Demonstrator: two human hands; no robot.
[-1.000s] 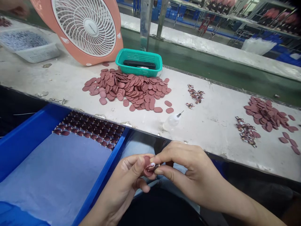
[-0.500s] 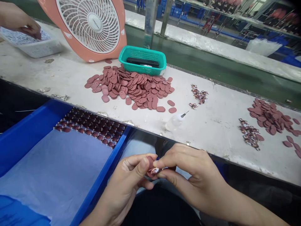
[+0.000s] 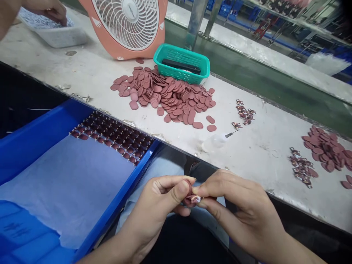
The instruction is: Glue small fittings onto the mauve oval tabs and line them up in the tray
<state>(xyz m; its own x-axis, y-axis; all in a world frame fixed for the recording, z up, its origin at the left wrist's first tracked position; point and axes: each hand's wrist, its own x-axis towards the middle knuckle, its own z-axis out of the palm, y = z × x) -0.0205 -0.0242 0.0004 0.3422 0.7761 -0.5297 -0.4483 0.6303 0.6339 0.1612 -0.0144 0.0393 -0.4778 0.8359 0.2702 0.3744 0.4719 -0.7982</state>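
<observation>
My left hand (image 3: 165, 200) is closed, pinching a reddish-brown oval disc (image 3: 188, 187) between thumb and fingers. Against the disc sits a small brown-and-white figure piece (image 3: 195, 199), partly hidden by fingers. The thumb and forefinger of my right hand (image 3: 236, 205) are closed on this piece from the right. Both hands are above my lap, in front of the table edge. Beyond them a clear bottle with a needle tip (image 3: 216, 142) stands or lies near that edge; which one I cannot tell.
Oval discs (image 3: 167, 95) form a big heap by a green basket (image 3: 181, 55) and a fan (image 3: 132, 25). Small figures (image 3: 301, 167) and more discs (image 3: 327, 146) lie right. A blue bin (image 3: 115, 205) holds rows of pieces (image 3: 115, 137). Another person's hand (image 3: 55, 11) reaches into a white tray (image 3: 66, 38).
The view has shifted, so the table's things appear further right. The disc in my left hand has turned more edge-on. Both hands keep their hold.
</observation>
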